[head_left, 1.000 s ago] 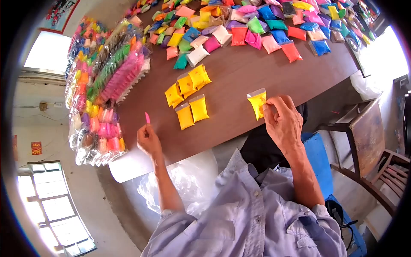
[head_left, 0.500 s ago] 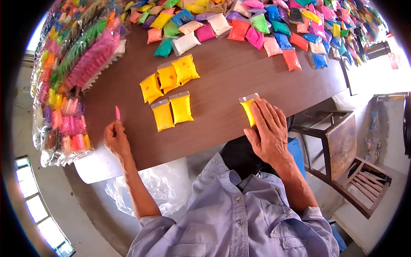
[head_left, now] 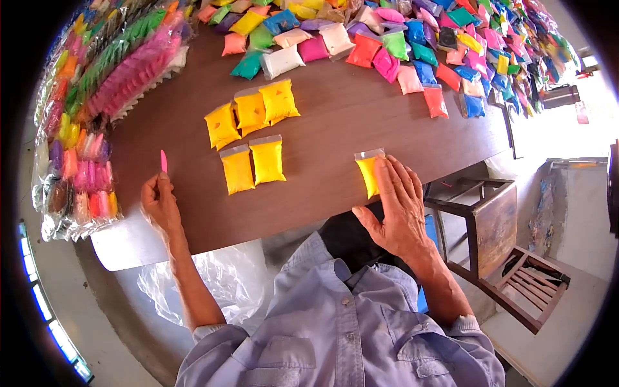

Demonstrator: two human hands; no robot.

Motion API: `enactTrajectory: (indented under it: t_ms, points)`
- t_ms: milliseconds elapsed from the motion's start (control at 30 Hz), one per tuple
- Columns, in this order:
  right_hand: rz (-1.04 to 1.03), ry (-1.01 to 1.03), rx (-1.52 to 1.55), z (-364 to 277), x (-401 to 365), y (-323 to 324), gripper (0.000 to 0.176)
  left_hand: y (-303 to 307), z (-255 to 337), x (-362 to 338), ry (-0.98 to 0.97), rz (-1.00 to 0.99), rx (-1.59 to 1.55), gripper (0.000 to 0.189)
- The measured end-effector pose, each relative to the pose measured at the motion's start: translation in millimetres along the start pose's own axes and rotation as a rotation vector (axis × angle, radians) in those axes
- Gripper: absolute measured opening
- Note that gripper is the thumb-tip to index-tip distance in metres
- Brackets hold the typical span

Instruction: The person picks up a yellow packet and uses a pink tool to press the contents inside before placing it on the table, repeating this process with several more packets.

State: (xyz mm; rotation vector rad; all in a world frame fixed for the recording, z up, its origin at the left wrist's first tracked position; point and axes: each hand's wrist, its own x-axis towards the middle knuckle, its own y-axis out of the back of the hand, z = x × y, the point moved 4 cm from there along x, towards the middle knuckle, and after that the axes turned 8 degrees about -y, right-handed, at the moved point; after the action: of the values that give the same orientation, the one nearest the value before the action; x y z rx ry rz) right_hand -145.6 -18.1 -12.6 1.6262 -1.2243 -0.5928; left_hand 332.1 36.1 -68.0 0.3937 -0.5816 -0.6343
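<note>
My left hand (head_left: 160,200) is closed at the table's left side, pinching a small pink plastic knife (head_left: 164,160) whose blade points up and away from me. My right hand (head_left: 398,209) lies flat with fingers stretched over a yellow clay packet (head_left: 367,174) near the front edge. The packet's clear top strip and left part show; the rest is under my fingers. Between the hands, two yellow packets (head_left: 267,160) lie side by side. Just beyond them, three more yellow packets (head_left: 251,110) overlap in a row, with small darker marks on them.
Loose packets of many colours (head_left: 364,48) are heaped along the far side of the brown table (head_left: 322,129). Bundled packets in clear wrap (head_left: 132,97) line the left side. A wooden chair (head_left: 493,219) stands at right, and clear plastic sheeting (head_left: 216,277) hangs below the front edge.
The whole view has shifted slightly, so everything on the table sits a little further left. My hands keep nearly the same places on the table; the right still rests on the packet.
</note>
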Motion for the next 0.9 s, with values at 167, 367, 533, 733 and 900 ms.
enactTrajectory:
  t_ms: [167,367,533,733,900]
  points:
    - [0.063,-0.051,0.073,6.9,-4.1,1.9,0.086,-0.2,4.9,-1.4,0.014,0.014,0.007,0.023]
    - [-0.01,0.008,-0.045,2.8,-6.4,-1.7,0.078,-1.2,-2.5,-0.8,0.016,0.021,-0.05,0.02]
    - [0.07,0.037,-0.045,1.3,1.6,0.3,0.064,-0.2,-15.1,1.8,-0.02,0.047,-0.111,0.018]
    - [0.09,0.004,-0.006,-0.1,-4.2,1.5,0.059,-2.5,5.9,-0.5,0.034,0.042,-0.081,0.018]
    - [0.137,-0.027,0.081,1.9,-2.3,5.8,0.049,-1.6,6.4,-0.9,0.041,0.042,-0.082,0.018]
